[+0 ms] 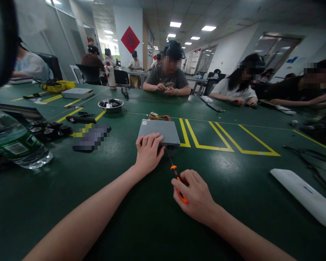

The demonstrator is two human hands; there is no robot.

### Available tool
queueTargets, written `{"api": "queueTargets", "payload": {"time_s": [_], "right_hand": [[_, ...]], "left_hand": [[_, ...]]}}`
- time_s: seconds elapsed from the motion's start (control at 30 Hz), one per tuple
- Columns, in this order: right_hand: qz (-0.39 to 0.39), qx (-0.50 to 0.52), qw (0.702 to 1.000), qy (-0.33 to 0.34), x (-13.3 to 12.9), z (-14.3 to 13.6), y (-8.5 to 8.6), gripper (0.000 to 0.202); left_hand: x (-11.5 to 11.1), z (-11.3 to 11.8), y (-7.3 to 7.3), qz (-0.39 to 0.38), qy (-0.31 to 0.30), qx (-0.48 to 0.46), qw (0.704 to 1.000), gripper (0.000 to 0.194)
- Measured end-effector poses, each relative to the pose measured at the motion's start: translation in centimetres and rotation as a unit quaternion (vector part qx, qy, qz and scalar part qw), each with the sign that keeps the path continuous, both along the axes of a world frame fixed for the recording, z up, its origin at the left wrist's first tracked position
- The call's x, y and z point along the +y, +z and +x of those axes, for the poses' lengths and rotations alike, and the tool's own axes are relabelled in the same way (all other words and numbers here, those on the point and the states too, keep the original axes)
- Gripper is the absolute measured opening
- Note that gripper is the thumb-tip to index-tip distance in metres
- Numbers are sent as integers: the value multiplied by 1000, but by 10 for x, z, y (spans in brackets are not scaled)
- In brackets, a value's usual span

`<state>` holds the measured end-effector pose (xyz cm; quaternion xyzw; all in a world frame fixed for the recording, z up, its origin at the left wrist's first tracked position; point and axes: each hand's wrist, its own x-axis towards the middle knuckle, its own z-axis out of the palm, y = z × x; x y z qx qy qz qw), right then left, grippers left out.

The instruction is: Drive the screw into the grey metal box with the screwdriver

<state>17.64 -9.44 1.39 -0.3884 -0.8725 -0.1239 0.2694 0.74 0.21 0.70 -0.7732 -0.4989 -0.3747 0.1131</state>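
Observation:
A grey metal box (167, 129) with a white label and a bundle of coloured wires (159, 116) at its far edge lies on the green table (141, 224). My left hand (149, 154) rests on the box's near left corner, fingers over its top and thumb at its front side. My right hand (192, 194) is closed around the orange and black handle of a screwdriver (183, 195). The screwdriver's thin shaft points up and away to the front side of the box, near my left thumb. Whether its tip touches a screw cannot be made out.
A metal bowl (111, 105) of small parts stands beyond a phone (91, 137) on the left. A large water bottle (13, 139) is at far left. At right lie a white casing (304, 195) and black cables (312, 163). Several people sit around the table.

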Motion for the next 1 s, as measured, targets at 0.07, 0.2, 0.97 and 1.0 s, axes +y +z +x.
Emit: {"api": "queueTargets", "payload": {"time_s": [0.07, 0.2, 0.97, 1.0], "right_hand": [[0, -5, 1000, 1, -1, 1, -1, 17], [20, 18, 999, 21, -1, 6, 1, 16], [57, 61, 997, 0, 0, 19, 12, 7], [53, 63, 997, -6, 0, 19, 13, 8]], "left_hand": [[0, 0, 0, 0, 0, 1, 1000, 31], [0, -1, 0, -2, -2, 5, 1000, 30], [1, 0, -1, 1, 2, 5, 1000, 30], [1, 0, -1, 2, 2, 5, 1000, 30]]}}
